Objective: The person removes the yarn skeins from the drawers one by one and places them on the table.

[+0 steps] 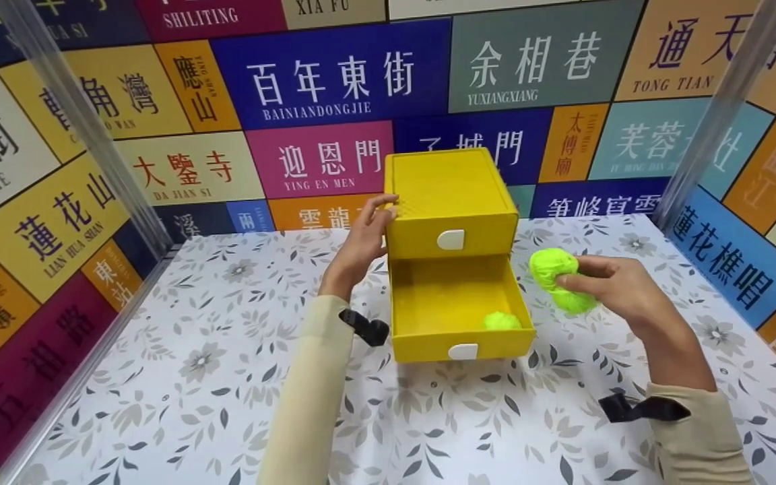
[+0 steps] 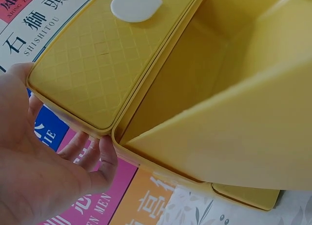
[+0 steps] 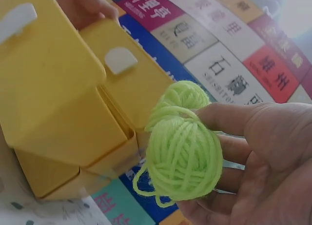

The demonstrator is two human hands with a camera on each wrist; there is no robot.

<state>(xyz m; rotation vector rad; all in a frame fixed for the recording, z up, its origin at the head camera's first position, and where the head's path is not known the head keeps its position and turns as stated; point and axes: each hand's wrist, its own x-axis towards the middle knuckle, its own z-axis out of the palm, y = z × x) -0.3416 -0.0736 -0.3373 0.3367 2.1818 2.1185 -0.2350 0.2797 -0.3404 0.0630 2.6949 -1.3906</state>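
Note:
A yellow two-drawer box [image 1: 452, 185] stands on the table, its lower drawer [image 1: 435, 343] pulled out and its upper drawer [image 1: 422, 239] closed. Inside the lower drawer, at the front right corner, lies a lime-green ball of yarn [image 1: 501, 321]. My left hand [image 1: 358, 252] rests against the box's left side near the upper drawer, fingers touching its edge and side [image 2: 53, 161]. To the right of the open drawer, my right hand [image 1: 624, 286] holds what look like two lime-green yarn balls [image 1: 556, 269] in the air between thumb and fingers. A loose yarn loop hangs from them [image 3: 146, 186].
The table [image 1: 192, 404] has a white cloth with a grey leaf pattern. Behind it rises a wall of coloured sign panels [image 1: 334, 74]. Clear upright posts [image 1: 711, 121] stand at both back corners. White tabs [image 1: 463, 351] mark the drawer fronts.

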